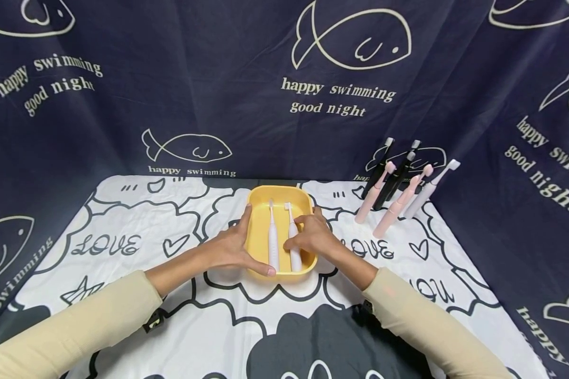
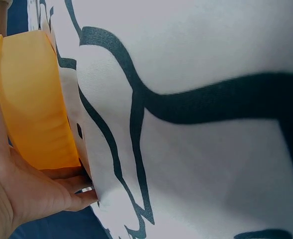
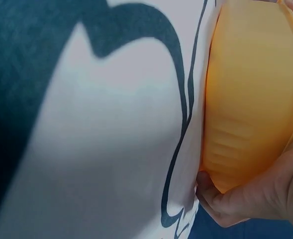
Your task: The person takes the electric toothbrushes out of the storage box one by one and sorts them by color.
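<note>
A yellow tray sits in the middle of the patterned cloth, its side wall filling the left of the left wrist view. Two white electric toothbrushes lie in it side by side: the left one and the right one, brush heads toward the far end. My left hand grips the tray's left side, thumb over the near rim, fingers along the outer wall. From the right, my right hand reaches over the rim, thumb and a finger at the right toothbrush, other fingers round the outer wall.
At the right, more electric toothbrushes stand upright: several black and pink, and one white. The white cloth has black cloud outlines and lettering. Dark blue fabric with fish drawings hangs behind and at both sides.
</note>
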Available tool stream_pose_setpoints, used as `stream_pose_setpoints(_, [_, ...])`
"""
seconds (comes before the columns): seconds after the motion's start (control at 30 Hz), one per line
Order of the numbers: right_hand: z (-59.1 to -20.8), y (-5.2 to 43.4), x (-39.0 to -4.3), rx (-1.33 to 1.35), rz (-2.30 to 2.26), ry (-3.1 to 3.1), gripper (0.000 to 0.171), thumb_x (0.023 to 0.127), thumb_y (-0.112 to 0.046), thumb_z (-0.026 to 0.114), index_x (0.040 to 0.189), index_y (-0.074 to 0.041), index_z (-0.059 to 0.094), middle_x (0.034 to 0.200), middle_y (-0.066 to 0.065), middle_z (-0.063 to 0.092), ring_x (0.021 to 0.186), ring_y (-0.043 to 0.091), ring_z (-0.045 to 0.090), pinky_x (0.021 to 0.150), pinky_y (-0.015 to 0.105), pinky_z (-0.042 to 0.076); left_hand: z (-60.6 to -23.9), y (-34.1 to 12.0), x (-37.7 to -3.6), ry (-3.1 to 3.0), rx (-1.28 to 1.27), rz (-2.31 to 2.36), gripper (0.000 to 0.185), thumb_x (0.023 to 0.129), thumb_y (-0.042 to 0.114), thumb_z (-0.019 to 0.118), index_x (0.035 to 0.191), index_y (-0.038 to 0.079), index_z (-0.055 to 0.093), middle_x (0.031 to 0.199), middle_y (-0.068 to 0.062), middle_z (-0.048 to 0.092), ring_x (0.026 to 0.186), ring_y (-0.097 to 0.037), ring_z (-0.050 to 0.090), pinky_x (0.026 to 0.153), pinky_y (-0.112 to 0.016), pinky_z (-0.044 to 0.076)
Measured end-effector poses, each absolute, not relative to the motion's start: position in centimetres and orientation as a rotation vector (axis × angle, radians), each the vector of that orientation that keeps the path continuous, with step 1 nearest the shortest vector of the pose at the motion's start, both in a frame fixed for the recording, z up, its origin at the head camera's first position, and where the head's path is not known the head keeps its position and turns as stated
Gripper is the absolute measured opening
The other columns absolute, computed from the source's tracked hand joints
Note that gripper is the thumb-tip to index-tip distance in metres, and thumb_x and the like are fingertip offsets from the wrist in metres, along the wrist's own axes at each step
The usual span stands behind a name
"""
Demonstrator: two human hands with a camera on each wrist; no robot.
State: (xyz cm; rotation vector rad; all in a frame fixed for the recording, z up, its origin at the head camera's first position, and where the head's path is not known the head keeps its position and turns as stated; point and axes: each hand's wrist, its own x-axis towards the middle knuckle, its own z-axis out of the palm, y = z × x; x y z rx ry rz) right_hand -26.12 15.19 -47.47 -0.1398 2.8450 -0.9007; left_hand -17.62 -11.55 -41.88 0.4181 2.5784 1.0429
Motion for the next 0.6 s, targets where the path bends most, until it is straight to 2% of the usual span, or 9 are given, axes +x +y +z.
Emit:
stream_pose_setpoints(0.13, [-47.3,15.2,-26.0,-0.156,-0.896,2.858,0.091,0.059,-0.034,0.104,0.141,-0.007,0.079,0.164,0.023,0.046,0.149,0.036,0.049,0.124,0.045,0.05,-41.9,-11.6,-17.7,2.581,0.427,1.05,0.176,0.063,0.076,0.101,0.181,0.024,-0.018,0.18,-0.02,0.04,0.154,-0.038,0.054,0.125,-0.061,0.047])
stream_pose_setpoints(0.3, [-47.6,15.3,-26.1,-0.182,-0.926,2.876,0.086,0.058,-0.031,0.103,0.137,-0.005,0.08,0.162,0.023,0.05,0.149,0.034,0.048,0.123,0.046,0.05,-41.9,-11.6,-17.6,2.582,0.428,1.054,0.176,0.063,0.076,0.102,0.181,0.024,-0.018,0.18,-0.019,0.041,0.155,-0.038,0.053,0.126,-0.061,0.046])
stream_pose_setpoints(0.5, [-44.4,14.5,-23.6,-0.149,-0.966,2.852,0.074,0.067,-0.023,0.098,0.134,0.001,0.076,0.158,0.022,0.051,0.142,0.036,0.051,0.12,0.045,0.051,-42.0,-11.4,-17.6,2.593,0.403,1.03,0.178,0.061,0.078,0.102,0.181,0.023,-0.018,0.181,-0.021,0.039,0.157,-0.039,0.051,0.127,-0.061,0.046])
stream_pose_setpoints(0.6, [-43.3,14.3,-22.8,-0.136,-1.021,2.833,0.068,0.07,-0.02,0.095,0.132,0.002,0.074,0.156,0.024,0.051,0.139,0.039,0.052,0.118,0.049,0.051,-42.0,-11.5,-17.6,2.588,0.409,1.04,0.178,0.062,0.077,0.102,0.181,0.022,-0.018,0.181,-0.021,0.039,0.156,-0.038,0.052,0.127,-0.06,0.046])
